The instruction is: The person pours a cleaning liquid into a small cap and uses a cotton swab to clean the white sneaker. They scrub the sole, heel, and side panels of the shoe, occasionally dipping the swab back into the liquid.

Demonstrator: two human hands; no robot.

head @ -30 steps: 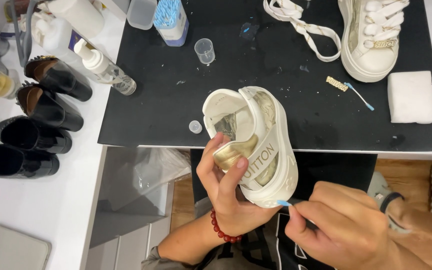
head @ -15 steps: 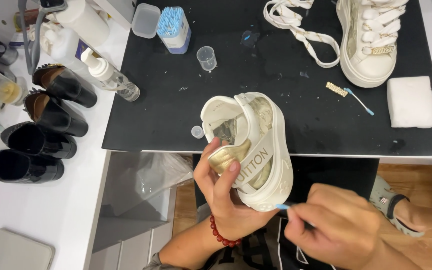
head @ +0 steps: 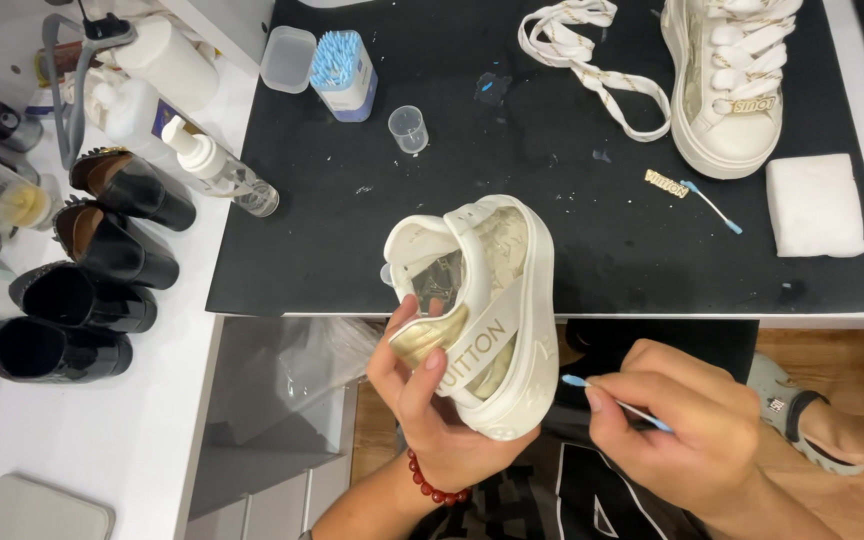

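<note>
At the bottom centre of the frame the left hand (head: pixel 432 410) is curled around a cream sneaker (head: pixel 487 310), thumb pressed on the gold tongue and fingers wrapped under the sole; a red bead bracelet (head: pixel 434 487) sits on its wrist. The sneaker is held above the near edge of the counter (head: pixel 552 220), opening turned toward the upper left, with no lace in it. To the lower right, the right hand (head: pixel 687 420) is closed in a pinch on a cotton swab (head: pixel 612 400), whose blue tip points left and lies just beside the sneaker's sole, whether touching I cannot tell.

Farther up, on the black mat of the counter, a second swab (head: pixel 714 207) lies next to a small gold tag (head: pixel 666 183), with a white sponge (head: pixel 814 205) at the right. A small clear cup (head: pixel 408 128) stands at centre. At the upper right stands the other sneaker (head: pixel 727 80), laced, with a loose lace (head: pixel 592 60) beside it. A box of blue swabs (head: pixel 340 62) is at the top left of the mat. At the left edge, four black shoes (head: pixel 102 260) lie in a row on the white surface, bottles (head: pixel 182 120) above them.
</note>
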